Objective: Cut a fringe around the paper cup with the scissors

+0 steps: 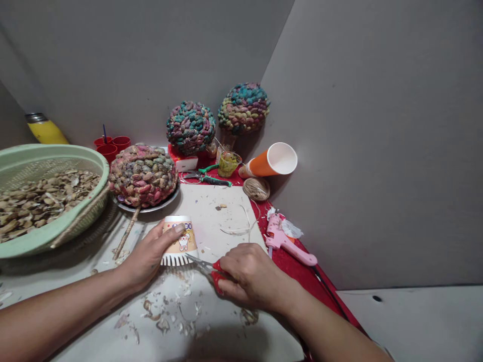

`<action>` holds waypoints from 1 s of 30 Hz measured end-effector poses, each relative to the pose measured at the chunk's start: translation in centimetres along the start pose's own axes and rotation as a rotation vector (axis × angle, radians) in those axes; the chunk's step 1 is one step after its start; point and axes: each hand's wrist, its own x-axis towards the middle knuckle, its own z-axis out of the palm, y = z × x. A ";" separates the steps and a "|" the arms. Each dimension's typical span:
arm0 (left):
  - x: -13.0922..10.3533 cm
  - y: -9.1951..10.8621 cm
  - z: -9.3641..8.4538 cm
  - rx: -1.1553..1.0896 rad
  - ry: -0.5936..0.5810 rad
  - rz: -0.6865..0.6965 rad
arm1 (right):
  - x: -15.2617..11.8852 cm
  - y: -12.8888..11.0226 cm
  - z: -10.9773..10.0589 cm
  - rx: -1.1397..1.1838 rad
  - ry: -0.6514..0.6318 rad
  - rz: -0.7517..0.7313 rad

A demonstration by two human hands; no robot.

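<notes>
A paper cup with a rabbit print is gripped in my left hand, its thumb across the printed side. The cup is upside down, and its lower edge is cut into a row of narrow white strips. My right hand is closed round the red handles of a pair of scissors. Their blades point left and reach the cup's fringed edge at its right side. The fingers of my left hand behind the cup are hidden.
At left stands a green basket of shells. A shell-covered ball on a stick rests on a plate; two more balls stand behind. A pink glue gun, twine roll, orange cup and green-handled pliers lie right. Scraps litter the table.
</notes>
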 end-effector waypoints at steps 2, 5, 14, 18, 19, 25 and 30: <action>-0.1 -0.1 -0.1 -0.008 -0.012 -0.006 | 0.0 0.0 0.1 -0.022 0.003 0.010; -0.1 -0.3 -0.2 -0.008 -0.020 -0.009 | -0.1 0.0 0.2 -0.053 -0.007 0.012; 0.0 -0.4 -0.3 -0.004 -0.013 0.007 | -0.2 0.0 0.3 -0.027 -0.007 -0.009; 0.0 -0.4 -0.4 -0.020 0.003 -0.004 | -0.2 -0.1 0.3 -0.018 -0.011 -0.010; 0.0 -0.5 -0.4 -0.026 0.007 -0.001 | -0.2 -0.1 0.2 -0.015 -0.010 -0.007; 0.2 -0.8 -0.8 -0.045 0.036 0.012 | 0.0 -0.1 -0.1 0.025 -0.003 -0.012; 0.2 -0.8 -0.9 -0.041 0.045 0.034 | -0.1 0.0 0.2 0.090 0.004 0.000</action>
